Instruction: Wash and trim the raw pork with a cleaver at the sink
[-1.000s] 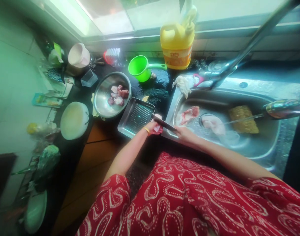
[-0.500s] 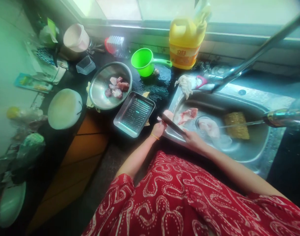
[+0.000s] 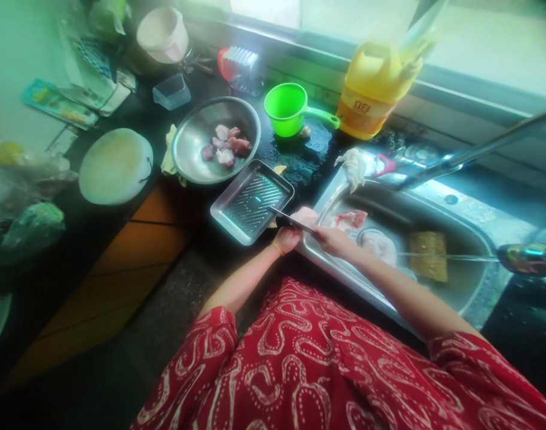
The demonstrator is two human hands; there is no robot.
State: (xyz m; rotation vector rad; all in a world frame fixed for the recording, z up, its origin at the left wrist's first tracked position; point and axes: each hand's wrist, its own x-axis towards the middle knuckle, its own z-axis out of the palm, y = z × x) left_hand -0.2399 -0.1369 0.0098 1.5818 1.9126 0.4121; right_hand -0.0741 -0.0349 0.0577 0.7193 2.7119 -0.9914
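Pale pink meat piece (image 3: 304,215): held up in the left hand (image 3: 287,237), just off the left edge of the sink (image 3: 468,233). Long axis not readable, being partly masked by hand and blade. Lying forward and slightly right of the left hand, forward-left of the right hand (image 3: 332,240). Left hand nearer, in direct contact. Left fingers apparently curled in around the near side; tips hidden, exact spread not resolvable.

Knife (image 3: 295,221): slanted across the near side of the meat piece, tip pointing forward-left toward the metal tray (image 3: 255,206), other end in the right hand. Right fingers wrapped tight there. Cannot tell whether edge in contact with flesh.

Farther out, to the left: metal tray near the meat piece, then steel bowl (image 3: 192,146) with meat chunks (image 3: 226,146) inside. To the right, in the sink: second meat piece (image 3: 351,219), brown block (image 3: 428,263), thin water stream from tap (image 3: 526,259).
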